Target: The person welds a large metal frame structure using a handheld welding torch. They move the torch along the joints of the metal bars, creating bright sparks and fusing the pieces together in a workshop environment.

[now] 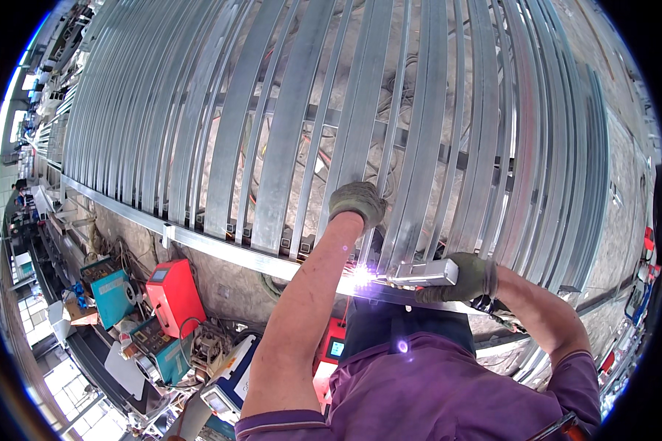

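Grey floor (625,220); boxy torch (426,274) crosswise to metal bars (360,103), nozzle (382,278) leftward

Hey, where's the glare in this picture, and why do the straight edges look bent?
Head view: white-violet glare blots out the area at the tip of the silver handheld tool; a faint purple flare spot sits over the shirt; fisheye distortion bows the front rail; black corners surround the round image.
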### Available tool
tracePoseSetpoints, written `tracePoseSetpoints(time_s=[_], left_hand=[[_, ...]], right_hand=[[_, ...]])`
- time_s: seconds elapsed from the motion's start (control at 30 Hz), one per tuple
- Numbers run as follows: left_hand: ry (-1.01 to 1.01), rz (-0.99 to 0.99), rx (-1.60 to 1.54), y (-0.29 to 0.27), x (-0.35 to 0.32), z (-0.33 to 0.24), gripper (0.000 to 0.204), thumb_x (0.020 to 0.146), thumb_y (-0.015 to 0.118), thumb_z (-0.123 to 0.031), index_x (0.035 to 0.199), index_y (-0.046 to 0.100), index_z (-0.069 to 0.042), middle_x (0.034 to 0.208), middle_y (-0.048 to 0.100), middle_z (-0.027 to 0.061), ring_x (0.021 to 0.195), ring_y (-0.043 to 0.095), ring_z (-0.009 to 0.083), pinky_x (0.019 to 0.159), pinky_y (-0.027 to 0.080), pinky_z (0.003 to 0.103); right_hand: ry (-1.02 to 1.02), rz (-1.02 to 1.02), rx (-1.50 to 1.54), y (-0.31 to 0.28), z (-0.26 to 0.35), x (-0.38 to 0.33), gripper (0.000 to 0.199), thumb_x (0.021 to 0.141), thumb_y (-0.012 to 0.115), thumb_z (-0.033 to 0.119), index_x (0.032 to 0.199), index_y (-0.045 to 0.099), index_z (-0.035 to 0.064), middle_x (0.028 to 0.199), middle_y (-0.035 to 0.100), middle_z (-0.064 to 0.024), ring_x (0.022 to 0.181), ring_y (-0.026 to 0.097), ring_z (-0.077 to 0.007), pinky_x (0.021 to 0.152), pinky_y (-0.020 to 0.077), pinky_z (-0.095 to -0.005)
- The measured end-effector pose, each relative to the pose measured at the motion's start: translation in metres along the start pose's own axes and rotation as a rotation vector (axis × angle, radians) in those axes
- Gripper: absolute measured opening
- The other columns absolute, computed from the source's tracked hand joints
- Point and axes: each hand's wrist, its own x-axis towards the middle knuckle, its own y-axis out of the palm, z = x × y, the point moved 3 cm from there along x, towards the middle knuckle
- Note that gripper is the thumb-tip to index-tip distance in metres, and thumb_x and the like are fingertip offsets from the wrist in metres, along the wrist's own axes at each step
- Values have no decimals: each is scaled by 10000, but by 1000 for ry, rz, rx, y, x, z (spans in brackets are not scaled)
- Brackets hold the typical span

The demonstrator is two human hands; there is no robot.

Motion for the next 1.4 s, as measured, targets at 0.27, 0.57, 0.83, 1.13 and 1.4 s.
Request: tracePoseSetpoints(time_s=[0.27, 0.57, 0.83, 1.13, 1.4], left_hand=[[-46, -28, -68, 8, -6, 2, 520, 1087, 611, -530, 1346, 781, -111, 1368, 785, 168, 1301, 736, 352, 1107, 583, 476], [-219, -60, -3, -50, -49, 71, 710, 1073, 593, -656, 1432, 707, -55, 1403, 761, 191, 1329, 718, 338, 1118, 571, 471], [-155, 6, 28, -14, -47, 79, 759, 1063, 581, -712, 1406, 726, -50, 1426, 751, 174, 1360, 700, 328, 1155, 543, 456], [-168, 34, -15, -21, -40, 93, 853, 979, 651, -804, 1340, 772, -41, 1380, 776, 178, 1334, 716, 329, 1140, 552, 452], [-174, 51, -51, -23, -37, 93, 892, 949, 658, -845, 1294, 791, -33, 1341, 791, 183, 1300, 734, 329, 1118, 564, 447]], right_hand=[[-30, -130, 28, 9, 2, -34, 716, 894, 839, 747, 1320, 814, 171, 1097, 842, -151, 1043, 818, -338, 925, 637, -431], [-263, -181, -19, 17, 1, -23, 638, 1003, 809, 614, 1452, 738, 167, 1073, 838, -143, 986, 828, -272, 880, 654, -385], [-331, -174, 7, 22, 4, 3, 626, 1004, 830, 546, 1458, 731, 126, 921, 825, -113, 768, 810, -220, 737, 657, -360], [-328, -48, -158, 16, 62, 43, 669, 1034, 727, 654, 1467, 732, 144, 1216, 832, -165, 1103, 806, -365, 982, 631, -431], [-282, 23, 55, 23, 66, 73, 674, 986, 838, 573, 1460, 737, 104, 1233, 835, -160, 1101, 805, -309, 982, 617, -394]])
